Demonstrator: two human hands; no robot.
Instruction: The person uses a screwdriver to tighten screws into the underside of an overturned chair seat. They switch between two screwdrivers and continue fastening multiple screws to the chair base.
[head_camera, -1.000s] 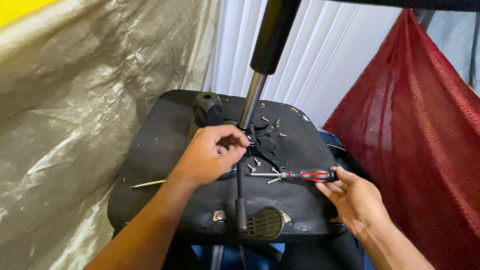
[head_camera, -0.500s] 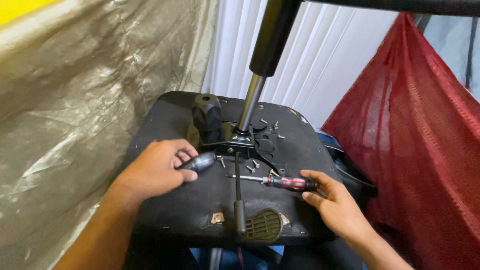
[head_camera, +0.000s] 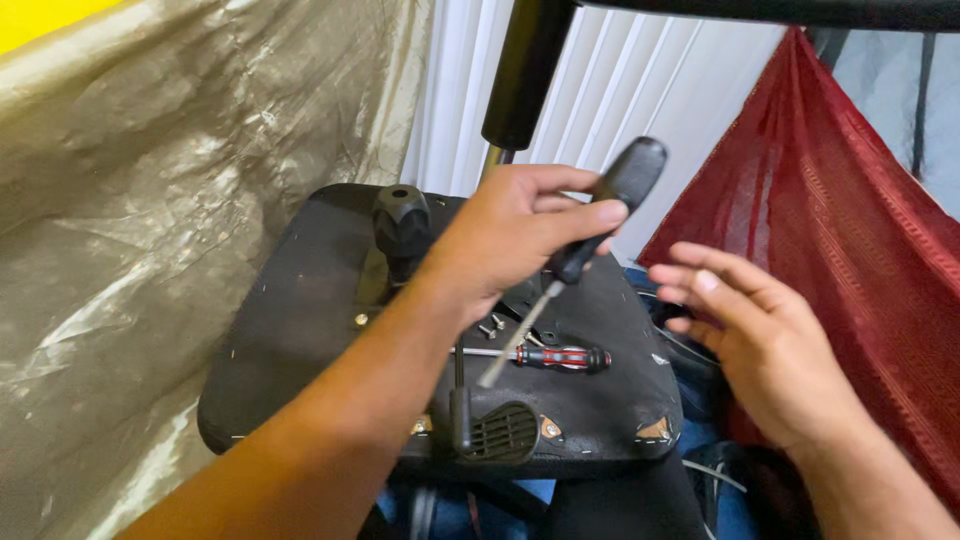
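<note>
An upturned black chair seat (head_camera: 300, 330) lies in front of me, its gas column (head_camera: 525, 70) rising from the middle. My left hand (head_camera: 510, 235) is raised above the seat and grips a black-handled screwdriver (head_camera: 590, 220), shaft pointing down and to the left. My right hand (head_camera: 750, 340) hovers to the right of it, fingers spread, holding nothing. A red and black screwdriver (head_camera: 560, 357) lies on the seat underside beneath my hands, with several loose screws (head_camera: 490, 325) beside it.
A black knob (head_camera: 402, 215) and a black lever paddle (head_camera: 495, 432) stick out of the seat mechanism. Crinkled plastic sheeting (head_camera: 150, 200) hangs on the left, red mesh fabric (head_camera: 860, 200) on the right, and white slatted panels (head_camera: 620, 120) stand behind.
My left hand has picked the black-handled screwdriver up off the seat and raised it. My right hand has let go of the red screwdriver and lifted away to the right.
</note>
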